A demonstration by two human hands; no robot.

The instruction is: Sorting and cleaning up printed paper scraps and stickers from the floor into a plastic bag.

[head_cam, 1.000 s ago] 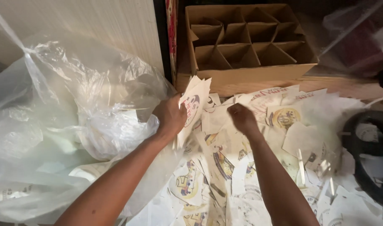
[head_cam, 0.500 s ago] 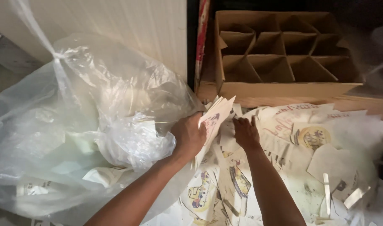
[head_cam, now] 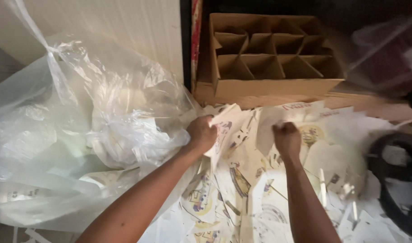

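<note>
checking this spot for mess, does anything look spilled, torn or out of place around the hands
Yes. Printed paper sheets lie in a loose, overlapping heap, many bent or creased, not stacked. The left hand grips a folded bunch of them; the right hand is fisted on another. A crumpled clear plastic bag sprawls beside them. The divided cardboard box sits straight.

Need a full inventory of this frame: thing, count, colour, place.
plastic bag: one, clear, large and crumpled, left half.
printed paper sheets: a pile, too many to count, white with coloured prints, centre to right.
cardboard box: one, brown, with dividers forming compartments, top centre.
dark round object: one, black, right edge, blurred.
wall panel: one, off-white, top left.
left hand: grips a stack of printed sheets beside the bag.
right hand: closed on a sheet in the pile.
</note>
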